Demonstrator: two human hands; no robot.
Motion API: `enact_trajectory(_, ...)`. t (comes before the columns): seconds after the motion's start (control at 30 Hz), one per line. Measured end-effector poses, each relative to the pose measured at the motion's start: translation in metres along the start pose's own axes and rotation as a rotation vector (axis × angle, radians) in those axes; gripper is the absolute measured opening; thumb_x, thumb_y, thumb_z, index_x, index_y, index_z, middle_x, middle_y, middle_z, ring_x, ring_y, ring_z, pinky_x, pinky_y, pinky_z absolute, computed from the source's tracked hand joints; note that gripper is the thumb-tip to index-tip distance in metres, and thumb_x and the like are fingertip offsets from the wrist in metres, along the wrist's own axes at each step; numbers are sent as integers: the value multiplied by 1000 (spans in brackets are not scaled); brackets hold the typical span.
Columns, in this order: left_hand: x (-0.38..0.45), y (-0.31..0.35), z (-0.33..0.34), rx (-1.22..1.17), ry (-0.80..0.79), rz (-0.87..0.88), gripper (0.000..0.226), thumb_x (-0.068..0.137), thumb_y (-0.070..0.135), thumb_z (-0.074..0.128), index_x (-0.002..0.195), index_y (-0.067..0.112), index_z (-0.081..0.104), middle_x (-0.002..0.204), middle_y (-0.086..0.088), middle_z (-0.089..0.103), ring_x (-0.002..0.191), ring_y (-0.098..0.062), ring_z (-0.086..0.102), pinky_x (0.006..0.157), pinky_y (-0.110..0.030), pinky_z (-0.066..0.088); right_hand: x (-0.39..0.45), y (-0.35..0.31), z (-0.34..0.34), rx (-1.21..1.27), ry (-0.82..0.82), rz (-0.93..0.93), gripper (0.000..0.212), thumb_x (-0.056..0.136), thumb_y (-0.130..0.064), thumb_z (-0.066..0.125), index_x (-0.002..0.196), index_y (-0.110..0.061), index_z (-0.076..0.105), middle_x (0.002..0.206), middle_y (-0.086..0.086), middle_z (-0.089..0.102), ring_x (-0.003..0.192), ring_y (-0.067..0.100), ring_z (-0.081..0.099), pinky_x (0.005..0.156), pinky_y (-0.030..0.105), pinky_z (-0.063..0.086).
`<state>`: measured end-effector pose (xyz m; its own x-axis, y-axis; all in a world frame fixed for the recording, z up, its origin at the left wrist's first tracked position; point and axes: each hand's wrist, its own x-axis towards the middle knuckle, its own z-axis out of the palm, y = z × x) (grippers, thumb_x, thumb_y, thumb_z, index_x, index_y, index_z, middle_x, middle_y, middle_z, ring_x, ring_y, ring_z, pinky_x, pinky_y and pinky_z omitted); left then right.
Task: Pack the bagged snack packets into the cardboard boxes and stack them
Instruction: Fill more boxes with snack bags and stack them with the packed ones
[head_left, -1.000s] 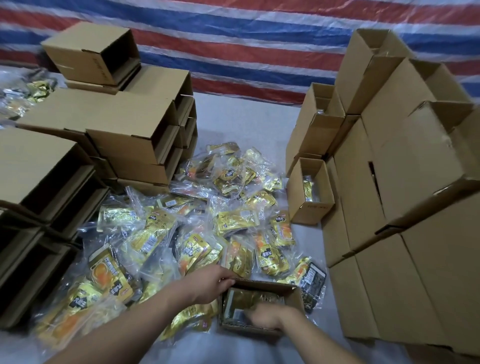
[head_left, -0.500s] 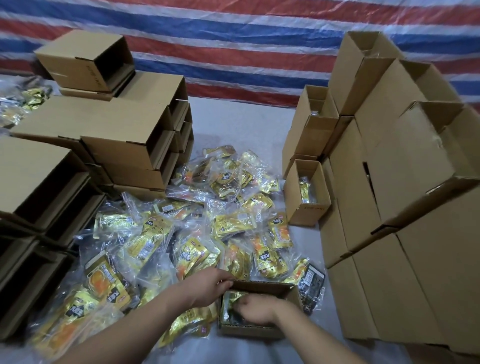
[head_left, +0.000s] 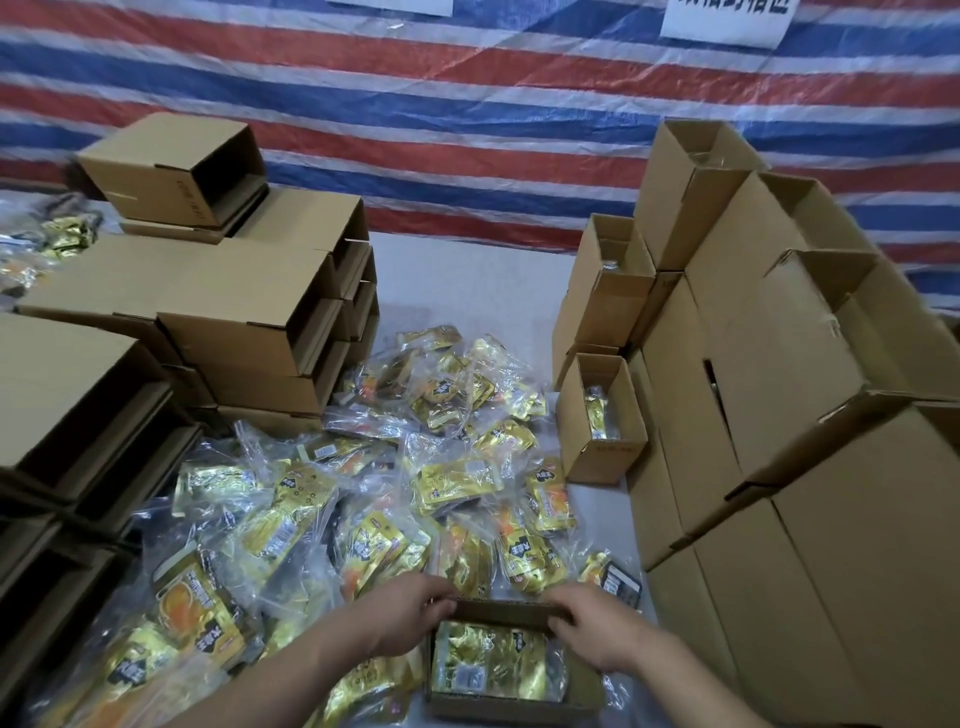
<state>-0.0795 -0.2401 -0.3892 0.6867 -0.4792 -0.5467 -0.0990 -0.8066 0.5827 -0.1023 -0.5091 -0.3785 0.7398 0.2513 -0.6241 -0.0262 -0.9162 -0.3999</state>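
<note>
With a clear bag of gold snack packets (head_left: 493, 662) already lying in the small open brown cardboard box (head_left: 514, 704) on the surface, both hands, left (head_left: 410, 613) and right (head_left: 597, 631), pinch its far flap, apparently to fold it closed next before stacking.

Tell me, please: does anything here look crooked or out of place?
Yes. On the left stack, the top cardboard box sits turned at an angle to the boxes under it. On the right, one stacked box leans, with its flap hanging open. Nothing looks spilled.
</note>
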Motion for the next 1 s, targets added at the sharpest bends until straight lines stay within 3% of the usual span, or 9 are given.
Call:
enact_trajectory(0.13,-2,1,-2,-47,9,-6,28,105,36,43,122,27,63,109,0,66,99,-18,62,89,-34,50,2,-3,3,16,70,22,18,100,-25,51,99,-34,67,95,-9,66,86,7,61,74,24,48)
enact_trajectory(0.27,-4,2,-10,-96,111,-4,20,103,38,47,111,34,65,100,14,64,95,-9,62,80,-27,49,-6,-8,-15,-45,116,25,33,98,-30,53,66,-36,50,76,-11,58,75,5,56,59,24,38)
enact_trajectory(0.4,-7,26,-32,-393,384,-20,40,99,53,49,136,37,51,122,20,56,95,8,58,80,-16,48,-16,-5,-46,100,212,71,27,95,-32,56,68,-34,57,69,-8,58,66,3,54,58,27,40)
enact_trajectory(0.57,0,78,-74,-707,659,-31,69,98,60,42,156,23,28,157,4,36,131,-7,40,106,-27,34,-10,-13,-89,489,456,141,23,96,-21,57,75,-24,67,70,-5,67,69,15,64,59,27,43)
enact_trajectory(0.63,6,102,-82,-793,627,-16,83,94,65,43,159,24,13,159,7,30,138,-13,41,107,-28,35,-2,-20,-104,581,571,184,21,95,-22,53,81,-21,68,76,-3,69,75,21,65,62,29,44)
enact_trajectory(0.7,15,130,-86,-863,529,23,86,90,67,48,158,30,11,141,15,40,114,-4,55,93,-19,46,7,-28,-117,661,677,218,20,96,-21,49,85,-17,65,85,1,68,79,22,63,65,31,46)
enact_trajectory(0.83,51,174,-89,-786,405,75,49,94,55,58,128,37,28,113,25,50,90,12,53,72,-7,47,19,-39,-154,749,878,285,27,98,-22,45,106,-10,67,109,10,68,100,33,61,80,36,47)
enact_trajectory(0.9,70,191,-99,-762,430,67,47,100,39,50,140,26,28,118,10,57,100,-10,63,74,-22,55,21,-39,-176,754,935,308,28,97,-23,44,105,-10,68,108,12,67,102,35,60,81,37,45)
enact_trajectory(1.0,96,213,-121,-740,418,27,49,103,25,32,148,7,26,135,-16,54,113,-32,60,86,-37,52,23,-32,-199,786,979,308,25,95,-24,41,79,-15,58,92,11,62,86,32,55,73,36,42)
